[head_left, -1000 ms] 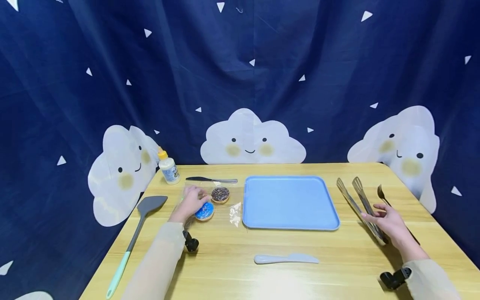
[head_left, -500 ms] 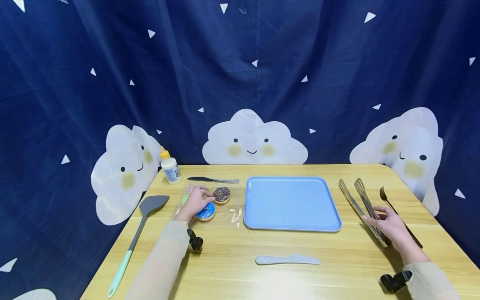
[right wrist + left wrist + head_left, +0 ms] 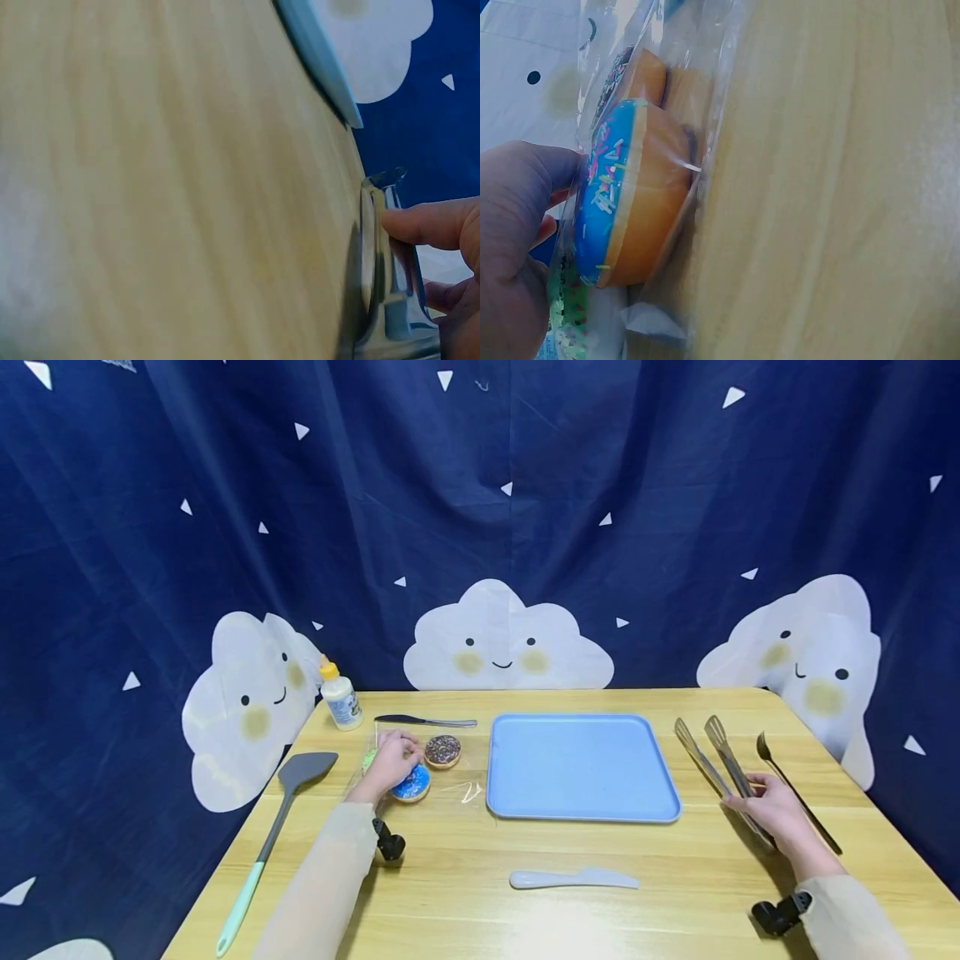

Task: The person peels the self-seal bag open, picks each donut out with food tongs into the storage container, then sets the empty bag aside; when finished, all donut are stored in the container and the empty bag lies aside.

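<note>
My left hand [image 3: 392, 762] is over a clear plastic bag [image 3: 472, 793] of toy donuts, its thumb and curled fingers pinching the film in the left wrist view. Inside, a blue-iced donut [image 3: 604, 195] with sprinkles lies beside the hand. A chocolate-iced donut [image 3: 442, 751] lies to its right, and a green-iced one [image 3: 571, 315] is partly hidden by the hand. My right hand [image 3: 780, 814] grips metal tongs [image 3: 718, 772] near their joined end, thumb on one arm and fingers around the other. The tongs' slotted tips spread apart, pointing away from me.
A blue tray [image 3: 581, 768] lies mid-table. Beyond the bag is a dark-bladed knife [image 3: 423, 721]; a white plastic knife [image 3: 573, 878] lies in front of the tray. A spatula [image 3: 279, 827] and glue bottle [image 3: 342, 700] are left, a dark fork-like utensil [image 3: 795, 789] far right.
My right hand has shifted slightly left and its fingers have drawn in on the tongs. My left hand stays at the bag, with more of the green donut showing than a second ago.
</note>
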`<state>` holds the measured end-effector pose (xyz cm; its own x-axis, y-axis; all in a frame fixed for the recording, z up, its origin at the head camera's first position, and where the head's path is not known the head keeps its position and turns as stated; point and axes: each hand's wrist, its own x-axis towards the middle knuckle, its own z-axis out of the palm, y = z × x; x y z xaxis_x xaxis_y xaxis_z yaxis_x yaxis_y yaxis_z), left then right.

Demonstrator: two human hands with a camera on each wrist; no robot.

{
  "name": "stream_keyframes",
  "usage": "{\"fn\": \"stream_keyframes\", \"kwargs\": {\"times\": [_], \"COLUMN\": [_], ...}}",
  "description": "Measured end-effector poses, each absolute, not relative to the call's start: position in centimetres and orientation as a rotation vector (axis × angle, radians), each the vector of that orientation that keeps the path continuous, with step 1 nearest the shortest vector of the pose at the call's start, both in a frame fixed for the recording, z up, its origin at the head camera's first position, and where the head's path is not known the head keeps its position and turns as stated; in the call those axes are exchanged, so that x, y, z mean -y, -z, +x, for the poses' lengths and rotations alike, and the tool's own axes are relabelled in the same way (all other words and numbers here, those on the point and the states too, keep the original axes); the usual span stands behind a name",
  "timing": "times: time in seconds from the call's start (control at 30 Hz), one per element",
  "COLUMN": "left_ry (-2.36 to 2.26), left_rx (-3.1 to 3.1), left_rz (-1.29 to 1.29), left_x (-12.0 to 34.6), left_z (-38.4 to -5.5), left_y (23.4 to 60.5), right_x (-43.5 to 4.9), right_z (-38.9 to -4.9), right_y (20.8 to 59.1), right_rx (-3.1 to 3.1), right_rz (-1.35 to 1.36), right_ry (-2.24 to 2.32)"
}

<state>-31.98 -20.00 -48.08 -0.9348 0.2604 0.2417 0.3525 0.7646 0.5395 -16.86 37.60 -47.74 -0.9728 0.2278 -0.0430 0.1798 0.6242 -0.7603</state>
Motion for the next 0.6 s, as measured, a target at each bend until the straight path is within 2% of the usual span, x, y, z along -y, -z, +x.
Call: {"fn": "stream_keyframes", "kwargs": {"times": [0.4,0.6], "left_ry": [0.970,0.996], "left_rx": [2.671,2.648], "left_rz": [-0.499,-0.490], "left_x": [20.2,20.2], "left_z": [-31.7,-31.4], "left_y": [47.4,46.9], "right_x": [-37.8,-37.3], "right_z": [-16.8,-16.8], "right_y": [48.0,47.6], "right_rx": [2.810,2.784], "right_rz": [-0.201,-0.186], "right_ry": [-0.896,-0.876]}}
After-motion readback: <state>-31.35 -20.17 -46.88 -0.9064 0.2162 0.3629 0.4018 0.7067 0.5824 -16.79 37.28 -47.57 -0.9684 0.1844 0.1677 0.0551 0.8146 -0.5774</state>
